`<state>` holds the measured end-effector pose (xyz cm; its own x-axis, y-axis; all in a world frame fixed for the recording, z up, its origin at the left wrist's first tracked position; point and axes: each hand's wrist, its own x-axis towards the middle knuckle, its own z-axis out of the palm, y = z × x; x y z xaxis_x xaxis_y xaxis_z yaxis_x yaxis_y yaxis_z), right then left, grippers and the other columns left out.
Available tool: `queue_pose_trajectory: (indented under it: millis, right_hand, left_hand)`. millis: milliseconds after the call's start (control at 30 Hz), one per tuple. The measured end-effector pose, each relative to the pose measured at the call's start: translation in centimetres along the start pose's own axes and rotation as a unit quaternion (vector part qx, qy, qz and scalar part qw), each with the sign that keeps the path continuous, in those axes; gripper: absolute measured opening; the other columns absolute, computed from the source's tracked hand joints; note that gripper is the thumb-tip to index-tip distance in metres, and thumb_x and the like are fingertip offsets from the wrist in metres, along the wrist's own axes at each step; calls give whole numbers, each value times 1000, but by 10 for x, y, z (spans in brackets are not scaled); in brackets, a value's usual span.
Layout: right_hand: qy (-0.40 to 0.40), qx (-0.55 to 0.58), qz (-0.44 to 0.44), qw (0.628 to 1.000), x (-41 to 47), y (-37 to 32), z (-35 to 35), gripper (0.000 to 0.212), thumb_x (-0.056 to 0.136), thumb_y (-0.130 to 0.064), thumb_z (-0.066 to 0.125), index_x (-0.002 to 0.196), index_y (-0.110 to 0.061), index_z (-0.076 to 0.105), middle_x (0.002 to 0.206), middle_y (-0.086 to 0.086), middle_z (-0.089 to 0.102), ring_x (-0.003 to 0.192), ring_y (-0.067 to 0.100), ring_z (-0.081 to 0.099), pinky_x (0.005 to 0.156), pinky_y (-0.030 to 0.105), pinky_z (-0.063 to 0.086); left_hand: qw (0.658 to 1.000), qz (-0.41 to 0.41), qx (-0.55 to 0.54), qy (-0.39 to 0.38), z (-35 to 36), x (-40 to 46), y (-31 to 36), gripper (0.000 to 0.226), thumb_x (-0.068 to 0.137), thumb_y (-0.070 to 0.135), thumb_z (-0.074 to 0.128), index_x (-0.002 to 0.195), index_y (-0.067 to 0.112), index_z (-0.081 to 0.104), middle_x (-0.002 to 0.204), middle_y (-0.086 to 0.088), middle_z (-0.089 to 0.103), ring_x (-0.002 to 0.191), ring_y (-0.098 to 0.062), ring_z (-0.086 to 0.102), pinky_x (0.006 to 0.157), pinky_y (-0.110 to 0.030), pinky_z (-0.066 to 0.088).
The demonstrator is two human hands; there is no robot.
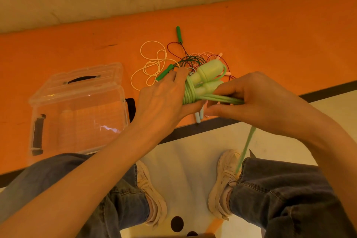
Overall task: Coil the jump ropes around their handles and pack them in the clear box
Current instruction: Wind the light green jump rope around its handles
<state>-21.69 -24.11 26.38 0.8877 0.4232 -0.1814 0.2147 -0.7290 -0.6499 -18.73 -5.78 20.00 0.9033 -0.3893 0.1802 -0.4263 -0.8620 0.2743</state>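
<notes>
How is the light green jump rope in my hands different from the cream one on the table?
The light green rope is thick and wound in tight turns round its two handles; the cream rope is thin and sprawls in loose loops. The green one is held by the left hand and right hand; the cream one lies untouched on the orange table.

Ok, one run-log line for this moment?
step: coiling | left hand: grips light green rope handles | right hand: pinches strands | clear box: open
</notes>
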Motion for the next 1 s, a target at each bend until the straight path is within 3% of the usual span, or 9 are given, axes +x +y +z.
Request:
queue_pose_trajectory:
  millis: [100, 167, 267, 467, 533, 667, 800, 900, 1000]
  right_hand:
    - [58, -40, 18, 997, -5, 1, -12, 31, 73, -41, 63, 98, -27, 72, 79, -10, 69, 71, 2, 62, 63, 18, 50]
    - [88, -7, 18, 996, -8, 1, -20, 33, 75, -33, 65, 107, -30, 67, 90, -15, 68, 79, 2, 65, 70, 20, 54]
    - [140, 19, -26, 990, -9, 2, -26, 28, 75, -30, 66, 102, -29, 62, 91, -16, 67, 76, 15, 67, 68, 33, 54]
    - [231, -23, -68, 970, 7, 7, -20, 11, 80, -29, 73, 88, -22, 72, 79, -17, 64, 63, 0, 56, 56, 12, 38]
    - [239, -14, -61, 969, 16, 11, -18, 10, 78, -27, 76, 85, -21, 73, 75, -22, 61, 61, -8, 54, 57, 7, 34]
    - [236, 22, -28, 971, 31, 22, -15, 10, 74, -24, 80, 81, -21, 74, 74, -19, 66, 63, -6, 59, 58, 8, 38]
    - [224, 64, 12, 972, 36, 31, -14, 13, 70, -20, 82, 80, -16, 76, 76, -10, 71, 69, 3, 66, 63, 18, 49]
    - [212, 67, 23, 975, 36, 34, -14, 13, 70, -22, 82, 80, -16, 76, 76, -4, 72, 71, 10, 67, 66, 30, 53]
    - [200, 74, 19, 977, 35, 35, -15, 12, 71, -22, 82, 80, -17, 76, 76, -3, 72, 71, 10, 66, 68, 33, 53]
  left_hand:
    - [1000, 9, 16, 7, 3, -1, -2, 63, 78, 70, 42, 112, 18, 53, 97, 0, 64, 73, -24, 63, 47, -25, 24]
    - [1000, 12, 22, 5, 4, -1, -4, 63, 78, 68, 43, 115, 18, 53, 100, 0, 63, 76, -24, 63, 48, -27, 27]
    - [1000, 19, 17, -2, 3, -1, -4, 64, 78, 67, 43, 118, 18, 53, 102, -1, 64, 80, -24, 63, 49, -27, 29]
    - [998, 53, -19, -29, -4, 0, 2, 60, 74, 64, 63, 121, 27, 56, 110, 7, 65, 94, -22, 63, 56, -28, 31]
    - [997, 64, -33, -33, -6, 0, 4, 59, 70, 62, 69, 118, 29, 59, 109, 7, 67, 94, -22, 63, 57, -27, 33]
    - [994, 104, -15, -30, -7, -1, 5, 59, 65, 60, 74, 111, 25, 64, 95, 5, 71, 79, -22, 66, 53, -22, 27]
    - [994, 101, -26, -33, -14, -3, 10, 66, 66, 67, 60, 114, 22, 49, 74, 7, 61, 59, -18, 55, 44, -19, 13]
    - [993, 107, -31, -41, -15, -4, 11, 74, 68, 71, 58, 121, 28, 29, 88, 4, 70, 68, -18, 64, 42, -22, 22]
    - [986, 155, -40, -42, -17, -5, 9, 68, 73, 67, 56, 127, 29, 40, 95, 8, 68, 69, -15, 63, 44, -18, 22]
